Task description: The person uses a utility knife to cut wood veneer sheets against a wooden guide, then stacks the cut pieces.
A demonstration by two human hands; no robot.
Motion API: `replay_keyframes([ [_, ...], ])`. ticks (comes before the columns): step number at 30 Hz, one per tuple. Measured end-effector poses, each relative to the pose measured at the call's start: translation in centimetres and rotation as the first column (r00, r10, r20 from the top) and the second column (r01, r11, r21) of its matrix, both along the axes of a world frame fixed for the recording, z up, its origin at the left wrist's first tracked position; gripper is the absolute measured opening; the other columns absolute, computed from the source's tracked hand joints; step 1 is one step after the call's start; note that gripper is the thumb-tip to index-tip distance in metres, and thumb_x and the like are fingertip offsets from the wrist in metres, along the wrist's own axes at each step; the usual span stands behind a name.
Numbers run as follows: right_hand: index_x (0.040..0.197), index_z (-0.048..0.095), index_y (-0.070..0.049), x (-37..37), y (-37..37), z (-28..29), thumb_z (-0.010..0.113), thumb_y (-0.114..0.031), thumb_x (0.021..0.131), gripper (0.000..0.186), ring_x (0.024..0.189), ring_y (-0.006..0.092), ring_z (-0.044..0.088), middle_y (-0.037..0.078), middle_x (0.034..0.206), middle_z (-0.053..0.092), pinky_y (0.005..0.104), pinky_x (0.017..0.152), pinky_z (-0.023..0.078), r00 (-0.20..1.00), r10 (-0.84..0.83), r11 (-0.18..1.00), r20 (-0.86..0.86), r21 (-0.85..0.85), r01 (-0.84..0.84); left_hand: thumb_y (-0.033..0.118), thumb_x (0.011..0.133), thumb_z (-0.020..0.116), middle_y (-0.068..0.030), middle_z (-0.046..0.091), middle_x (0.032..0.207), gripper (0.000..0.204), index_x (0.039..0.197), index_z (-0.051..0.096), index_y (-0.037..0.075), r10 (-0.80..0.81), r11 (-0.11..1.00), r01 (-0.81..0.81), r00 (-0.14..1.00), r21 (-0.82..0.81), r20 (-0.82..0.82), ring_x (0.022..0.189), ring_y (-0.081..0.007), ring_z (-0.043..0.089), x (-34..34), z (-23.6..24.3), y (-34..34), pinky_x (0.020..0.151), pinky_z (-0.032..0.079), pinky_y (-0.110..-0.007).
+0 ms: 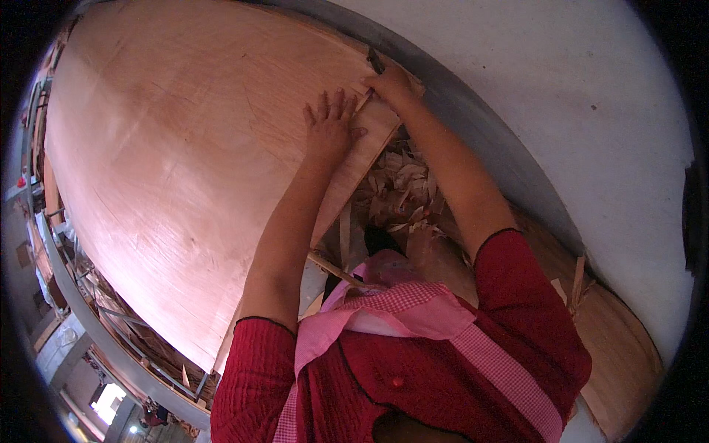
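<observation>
Head view: the left hand lies fingers spread on the wood veneer sheet, upper left; the right hand, upper centre, grips a dark tool. Veneer scraps heap mid-frame; a white wall bounds the right.

This looks like a woodworking workshop handling veneer: a broad wood veneer sheet spreads out, torn veneer scraps heap beside its edge, more wood strips crowd around a grey metal frame, and the person wears a pink checked apron.
</observation>
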State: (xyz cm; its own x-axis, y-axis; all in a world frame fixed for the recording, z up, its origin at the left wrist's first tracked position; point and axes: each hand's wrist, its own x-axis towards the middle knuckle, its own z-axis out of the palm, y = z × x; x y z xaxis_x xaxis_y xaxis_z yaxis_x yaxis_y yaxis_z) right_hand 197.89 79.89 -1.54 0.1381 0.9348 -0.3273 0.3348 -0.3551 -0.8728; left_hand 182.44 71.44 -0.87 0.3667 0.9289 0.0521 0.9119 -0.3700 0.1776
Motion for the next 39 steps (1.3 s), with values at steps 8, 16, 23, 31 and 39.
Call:
replay_keyframes([
  [8, 0.1, 0.055, 0.005, -0.1, 0.0, 1.4, 0.064, -0.013, 0.068, 0.038, 0.075, 0.0255, 0.06, 0.017, 0.084, 0.062, 0.0342, 0.067, 0.046, 0.965, 0.166, 0.976, 0.204, -0.174, -0.131, 0.042, 0.08, 0.051, -0.0073, 0.026, 0.137, 0.06, 0.13, 0.033, 0.014, 0.037, 0.999, -0.029, 0.972, -0.037, 0.231, 0.123, -0.0329, 0.027, -0.1, -0.6, 1.5, 0.099, 0.02, -0.05],
  [16, 0.097, 0.057, 0.002, -0.2, -0.6, -2.3, 0.064, -0.022, 0.071, 0.036, 0.082, 0.03, 0.059, 0.019, 0.089, 0.061, 0.0375, 0.071, 0.045, 0.886, 0.049, 0.992, 0.462, 0.08, -0.096, 0.046, 0.075, 0.053, -0.0068, 0.032, 0.135, 0.069, 0.129, 0.034, 0.008, -0.021, 0.991, 0.0, 0.988, -0.137, -0.156, 0.125, -0.0317, 0.025, 1.6, 0.5, 2.9, 0.094, 0.016, -0.061],
  [23, 0.077, 0.057, 0.002, 0.7, -4.3, -0.3, 0.061, -0.025, 0.078, 0.027, 0.056, 0.0172, 0.054, 0.01, 0.066, 0.057, 0.0299, 0.05, 0.041, 0.962, -0.259, 0.966, -0.09, -0.017, 0.259, 0.05, 0.08, 0.045, -0.0057, 0.019, 0.141, 0.065, 0.132, 0.032, 0.014, -0.021, 0.986, -0.012, 0.981, -0.166, -0.191, 0.128, -0.033, 0.017, 1.5, -0.1, 2.1, 0.095, 0.008, -0.064],
  [31, 0.096, 0.056, 0.002, -3.3, -26.2, 2.7, 0.051, -0.039, 0.082, 0.044, 0.074, 0.0327, 0.057, 0.02, 0.079, 0.059, 0.0431, 0.067, 0.044, 0.916, 0.386, 0.909, 0.109, -0.215, -0.357, 0.022, 0.077, 0.058, -0.0117, 0.03, 0.135, 0.04, 0.116, 0.052, 0.017, -0.166, 0.985, 0.158, 0.975, 0.065, 0.145, 0.124, -0.0354, 0.025, -12.8, 3.6, -2.8, 0.098, 0.021, -0.052],
  [39, 0.098, 0.055, 0.004, -11.4, -34.6, 2.7, 0.06, -0.036, 0.077, 0.046, 0.065, 0.0164, 0.056, 0.01, 0.068, 0.058, 0.0313, 0.059, 0.044, 0.808, 0.431, 0.729, -0.402, -0.373, -0.574, 0.029, 0.076, 0.058, -0.0135, 0.025, 0.137, 0.062, 0.129, 0.033, 0.011, 0.108, 0.983, -0.097, 0.993, -0.158, 0.057, 0.127, -0.0361, 0.018, -19.2, 7.3, -23.3, 0.098, 0.014, -0.057],
])
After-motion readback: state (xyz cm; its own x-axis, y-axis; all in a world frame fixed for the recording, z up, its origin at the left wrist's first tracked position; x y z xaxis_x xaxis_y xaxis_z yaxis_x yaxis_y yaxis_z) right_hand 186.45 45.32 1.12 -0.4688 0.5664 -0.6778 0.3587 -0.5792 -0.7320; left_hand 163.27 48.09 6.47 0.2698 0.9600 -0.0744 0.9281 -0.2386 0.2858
